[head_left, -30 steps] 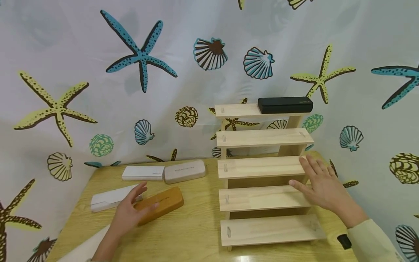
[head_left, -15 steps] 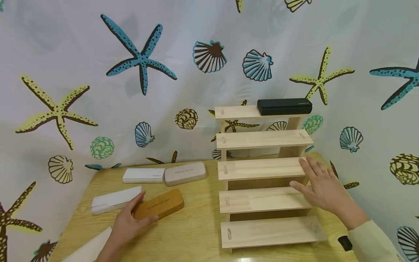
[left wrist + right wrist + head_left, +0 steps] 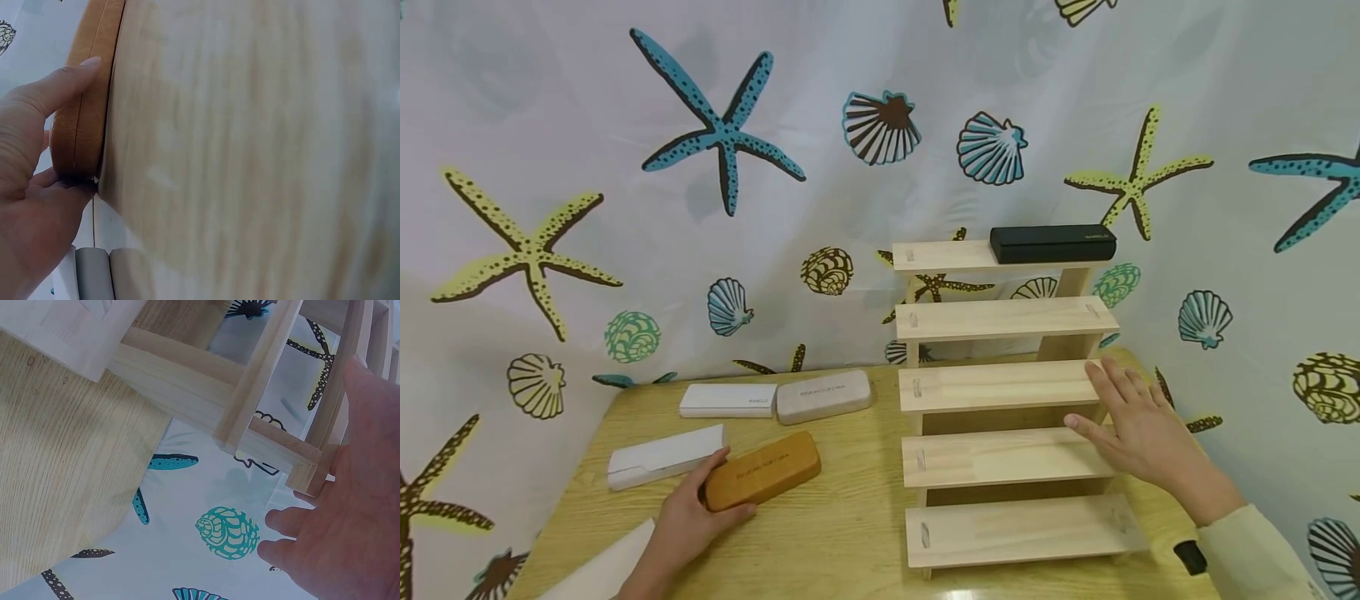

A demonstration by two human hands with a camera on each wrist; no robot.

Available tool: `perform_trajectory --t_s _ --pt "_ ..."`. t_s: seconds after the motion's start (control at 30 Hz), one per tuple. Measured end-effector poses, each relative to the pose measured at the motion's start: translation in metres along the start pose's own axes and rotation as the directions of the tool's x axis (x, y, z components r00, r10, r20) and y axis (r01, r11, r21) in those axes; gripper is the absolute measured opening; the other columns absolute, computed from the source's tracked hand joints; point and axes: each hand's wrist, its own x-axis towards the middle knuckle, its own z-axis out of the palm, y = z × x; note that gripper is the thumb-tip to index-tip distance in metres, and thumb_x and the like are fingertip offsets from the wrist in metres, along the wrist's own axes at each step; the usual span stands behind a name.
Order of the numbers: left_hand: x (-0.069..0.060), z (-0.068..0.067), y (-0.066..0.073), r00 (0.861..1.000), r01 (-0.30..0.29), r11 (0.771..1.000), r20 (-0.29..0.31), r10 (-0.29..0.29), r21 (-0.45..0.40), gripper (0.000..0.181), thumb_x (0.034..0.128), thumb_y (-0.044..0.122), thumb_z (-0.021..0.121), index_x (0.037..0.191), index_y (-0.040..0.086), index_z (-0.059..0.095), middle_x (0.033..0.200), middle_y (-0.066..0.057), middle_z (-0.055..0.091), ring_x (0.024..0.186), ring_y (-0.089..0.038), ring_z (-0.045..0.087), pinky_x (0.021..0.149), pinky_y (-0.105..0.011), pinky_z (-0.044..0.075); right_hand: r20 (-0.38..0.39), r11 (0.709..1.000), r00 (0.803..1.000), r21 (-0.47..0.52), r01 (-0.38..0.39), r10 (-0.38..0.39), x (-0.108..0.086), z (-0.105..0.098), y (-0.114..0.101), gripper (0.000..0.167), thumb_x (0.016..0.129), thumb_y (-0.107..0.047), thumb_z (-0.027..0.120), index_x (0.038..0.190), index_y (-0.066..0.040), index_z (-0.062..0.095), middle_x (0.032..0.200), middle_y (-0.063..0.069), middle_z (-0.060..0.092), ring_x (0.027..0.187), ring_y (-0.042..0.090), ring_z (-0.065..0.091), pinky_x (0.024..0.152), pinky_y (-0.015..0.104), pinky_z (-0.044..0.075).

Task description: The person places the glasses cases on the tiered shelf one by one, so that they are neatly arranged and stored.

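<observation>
left hand pinches orange case on tabletop, left of rack; right hand, spread, holds nothing at rack's right edge. prob. best: firm grip, thumb opp. fingers, lift level.

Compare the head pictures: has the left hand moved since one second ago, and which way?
Yes, slightly toward the person. Against the orange case, the thumb of the left hand has shifted from over the case's top to its near side.
</observation>
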Motion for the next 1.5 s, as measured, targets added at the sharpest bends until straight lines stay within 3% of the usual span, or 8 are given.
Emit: perform_trajectory --t_s 0.2,0.5,0.77,0.97,1.2,1.5 --pt "0.001 -0.001 -0.001 1.0 -0.025 1.0 0.002 0.025 0.01 0.103 0.0773 0.04 0.095 0.161 0.009 0.043 0.156 -0.025 0.052 0.137 -0.046 0.055 0.11 -0.06 0.044 0.006 1.0 1.0 0.006 -0.002 0.002 0.0 -0.001 0.001 0.092 0.106 -0.06 0.052 0.17 -0.007 0.012 0.174 0.029 0.013 0.155 0.06 0.018 0.116 0.082 0.017" --pt "0.001 -0.002 0.0 0.999 -0.003 0.999 0.036 0.002 0.033 0.099 0.0802 0.042 0.093 0.158 0.001 0.046 0.157 -0.03 0.049 0.139 -0.052 0.051 0.112 -0.063 0.044 0.004 1.0 1.0 0.012 -0.002 0.002 0.0 0.001 0.002 0.092 0.106 -0.059 0.052 0.17 -0.007 0.012 0.173 0.029 0.013 0.154 0.061 0.018 0.117 0.081 0.017" --pt "0.003 -0.011 0.001 0.998 -0.048 0.996 0.033 0.045 0.077 0.094 0.0796 0.044 0.093 0.153 0.0 0.052 0.152 -0.03 0.054 0.134 -0.049 0.057 0.108 -0.061 0.047 -0.004 1.0 1.0 0.024 0.002 -0.002 -0.001 0.0 0.0 0.092 0.106 -0.059 0.054 0.17 -0.006 0.013 0.173 0.03 0.014 0.153 0.061 0.019 0.117 0.081 0.018" --pt "0.005 -0.019 0.005 0.997 -0.012 0.998 0.083 0.007 0.066 0.097 0.0795 0.052 0.09 0.154 0.003 0.052 0.153 -0.028 0.054 0.135 -0.046 0.057 0.109 -0.054 0.049 -0.008 1.0 1.0 0.014 0.01 -0.01 -0.001 0.001 0.001 0.092 0.106 -0.058 0.054 0.17 -0.006 0.014 0.172 0.031 0.016 0.153 0.061 0.021 0.116 0.081 0.019" --pt "0.015 -0.04 0.027 0.993 -0.018 0.999 0.118 0.023 -0.04 0.089 0.0833 0.041 0.091 0.154 0.003 0.051 0.153 -0.026 0.053 0.131 -0.039 0.06 0.093 -0.014 0.05 -0.004 1.0 1.0 0.011 0.004 -0.004 0.0 0.002 0.001 0.092 0.106 -0.059 0.053 0.17 -0.006 0.014 0.173 0.031 0.015 0.153 0.061 0.021 0.116 0.081 0.019" --pt "0.035 -0.076 0.068 0.988 -0.094 0.992 0.114 0.104 -0.088 0.087 0.0858 0.04 0.089 0.156 0.006 0.049 0.146 -0.022 0.057 0.121 -0.033 0.063 0.088 -0.01 0.051 -0.01 1.0 1.0 -0.001 0.011 -0.011 0.001 0.003 0.003 0.092 0.106 -0.059 0.053 0.17 -0.006 0.014 0.173 0.03 0.015 0.153 0.06 0.021 0.117 0.08 0.019"
